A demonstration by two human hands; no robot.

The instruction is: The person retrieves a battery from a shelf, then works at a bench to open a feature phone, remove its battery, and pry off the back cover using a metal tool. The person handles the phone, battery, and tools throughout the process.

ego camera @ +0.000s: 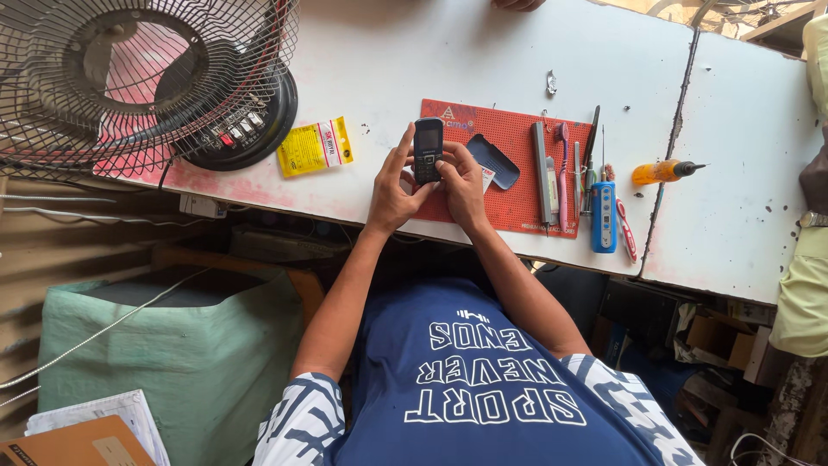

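Fingers [405, 160] of both hands are clamped on a small black keypad phone [428, 148], held upright just above the near edge of the red work mat [517, 194]. Left hand [392, 190] wraps the phone's left side, fingers curled behind it, thumb against its lower front. Right hand [464, 185] grips the lower right side, thumb on the keypad area.

Rest, largest first:
- White table [431, 60], worn and stained, with a crack line running down its right part.
- Wire-caged fan [138, 78] lying at the table's left end, its black round base just beside a yellow sachet.
- Green cloth-covered bundle [181, 354] below the table on the left, papers at its lower corner.
- Red work mat under the hands, well right of the fan.
- Yellow sachet [316, 147] flat on the table between fan base and mat.
- Blue cylindrical tool [604, 216] at the mat's right edge, upright to the view.
- Dark phone back cover [493, 160] on the mat, just right of the phone.
- Row of hand tools [561, 173] on the mat's right side: grey bar, pink-handled brush, tweezers, lying parallel.
- Orange bottle with a black nozzle [664, 172] on its side, right of the tools.
- Small metal scrap [551, 83] on bare table above the mat.
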